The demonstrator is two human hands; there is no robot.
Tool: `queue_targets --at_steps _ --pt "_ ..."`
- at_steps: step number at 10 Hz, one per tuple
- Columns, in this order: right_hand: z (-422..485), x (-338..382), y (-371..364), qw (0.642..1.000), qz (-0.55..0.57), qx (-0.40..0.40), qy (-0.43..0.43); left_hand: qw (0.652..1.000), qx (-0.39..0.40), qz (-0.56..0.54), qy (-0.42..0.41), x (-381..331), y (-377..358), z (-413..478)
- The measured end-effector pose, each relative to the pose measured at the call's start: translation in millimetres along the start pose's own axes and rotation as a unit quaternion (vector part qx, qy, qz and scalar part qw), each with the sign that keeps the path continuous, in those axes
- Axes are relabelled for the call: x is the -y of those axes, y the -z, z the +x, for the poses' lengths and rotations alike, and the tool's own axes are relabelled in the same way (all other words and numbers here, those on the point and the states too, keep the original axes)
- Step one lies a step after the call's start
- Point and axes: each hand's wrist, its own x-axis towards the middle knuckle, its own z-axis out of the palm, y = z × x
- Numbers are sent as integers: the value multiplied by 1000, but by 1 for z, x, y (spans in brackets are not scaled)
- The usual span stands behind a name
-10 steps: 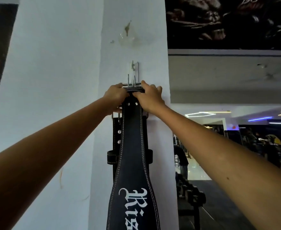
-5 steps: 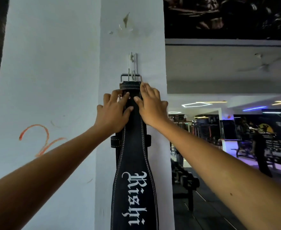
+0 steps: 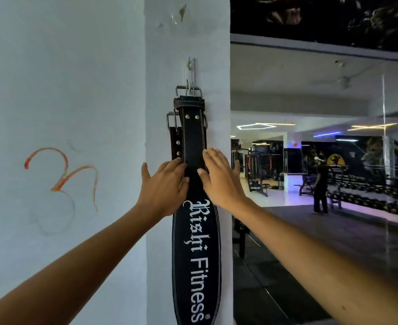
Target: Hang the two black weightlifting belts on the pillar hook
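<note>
Belts (image 3: 194, 141): 2 hang from hook (image 3: 191, 66) on white pillar (image 3: 160, 90). Left hand (image 3: 164, 186), right hand (image 3: 219, 181) rest flat, grip released. Gym floor (image 3: 310, 242) at right.

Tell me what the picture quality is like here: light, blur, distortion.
Head view: wide-angle lens bows both forearms outward at the edges; the pillar is evenly lit, and the front belt lettering reads sharp; the gym behind is dim with bright ceiling lights; the right hand looks slightly soft.
</note>
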Motion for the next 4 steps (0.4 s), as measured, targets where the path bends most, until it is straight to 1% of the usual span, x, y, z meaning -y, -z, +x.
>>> queue_targets --at_steps 1,2,3,4 --pt "-34 7 6 1000 -6 -4 -1 999 -1 -42 21 -4 4 -30" --pt "-60 11 17 1000 -11 5 19 998 7 -65 19 -10 16 -56" --pt "-87 27 47 999 25 -2 20 995 -1 -100 17 -17 46 -80" --pt "-112 38 80 999 41 -18 29 994 -39 -103 14 -27 82 -105"
